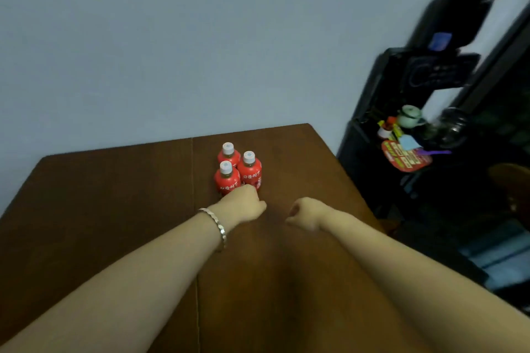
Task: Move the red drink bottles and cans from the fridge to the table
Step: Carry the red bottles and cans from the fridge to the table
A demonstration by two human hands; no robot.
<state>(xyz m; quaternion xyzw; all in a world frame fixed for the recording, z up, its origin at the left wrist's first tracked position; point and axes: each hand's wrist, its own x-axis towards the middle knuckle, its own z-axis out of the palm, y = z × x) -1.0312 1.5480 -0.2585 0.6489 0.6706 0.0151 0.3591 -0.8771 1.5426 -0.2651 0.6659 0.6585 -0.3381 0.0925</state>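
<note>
Three red drink bottles with white caps stand close together on the brown wooden table (114, 209): a back one (228, 155), a right one (250, 170) and a front one (226, 179). My left hand (243, 203), with a silver bracelet on its wrist, is a closed fist right in front of the front and right bottles, covering their bases. It wraps around neither bottle. My right hand (305, 213) hovers over the table a little to the right, fingers curled, holding nothing. No cans are in view.
A black shelf unit (401, 112) stands right of the table, carrying a pale green teapot (410, 116), small jars and a red printed card (405, 157). A dark glass door (504, 129) fills the far right. A pale wall is behind the table.
</note>
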